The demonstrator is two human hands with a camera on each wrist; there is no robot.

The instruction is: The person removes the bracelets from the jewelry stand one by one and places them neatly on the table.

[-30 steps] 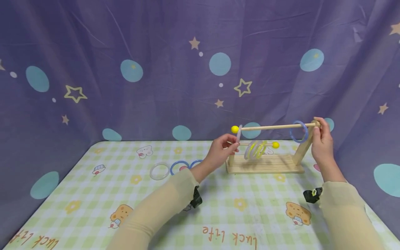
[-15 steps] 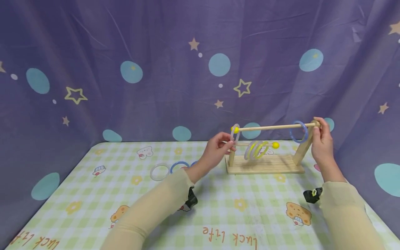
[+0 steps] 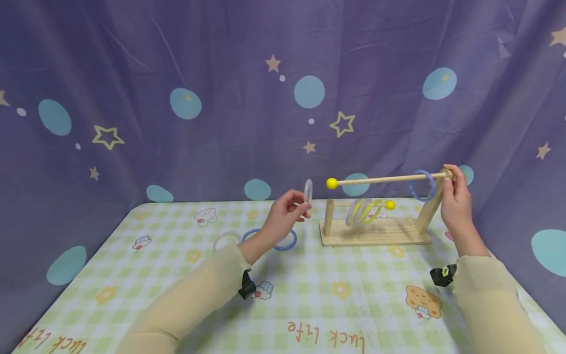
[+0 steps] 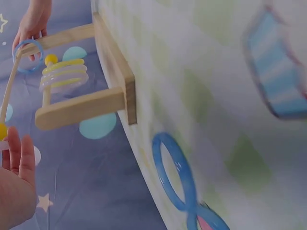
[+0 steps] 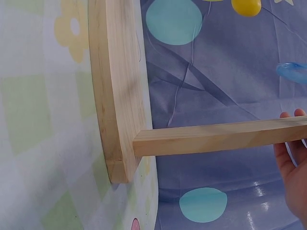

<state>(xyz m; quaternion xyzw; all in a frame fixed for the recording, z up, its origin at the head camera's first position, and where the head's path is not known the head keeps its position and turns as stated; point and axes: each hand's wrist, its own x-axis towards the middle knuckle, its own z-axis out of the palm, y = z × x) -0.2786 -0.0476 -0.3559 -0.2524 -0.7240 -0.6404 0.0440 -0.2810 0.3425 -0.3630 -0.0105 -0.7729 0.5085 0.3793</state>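
Between thumb and fingers, my left hand [image 3: 285, 211] pinches a whitish ring [image 3: 308, 191], held upright just left of the yellow ball tip [image 3: 331, 183] of the upper rod. My right hand [image 3: 457, 204] grips the top of the tall post [image 3: 429, 211] on the wooden stand [image 3: 376, 239]. A blue ring [image 3: 431, 187] hangs on the upper rod near that post. On the lower rod hang several whitish and yellow rings [image 3: 363, 213]. In the left wrist view, only a sliver of the pinched ring [image 4: 4, 145] shows.
Blue rings [image 3: 288, 241] and a whitish ring [image 3: 226, 240] lie on the checked tablecloth [image 3: 309, 275], partly hidden by my left arm. A purple curtain [image 3: 221, 147] stands behind the table. The short post [image 3: 329, 217] rises at the stand's left end.
The whitish ring in my left hand has come leftward off the upper rod, past the yellow ball, and is now apart from it. My right hand stays on the post.
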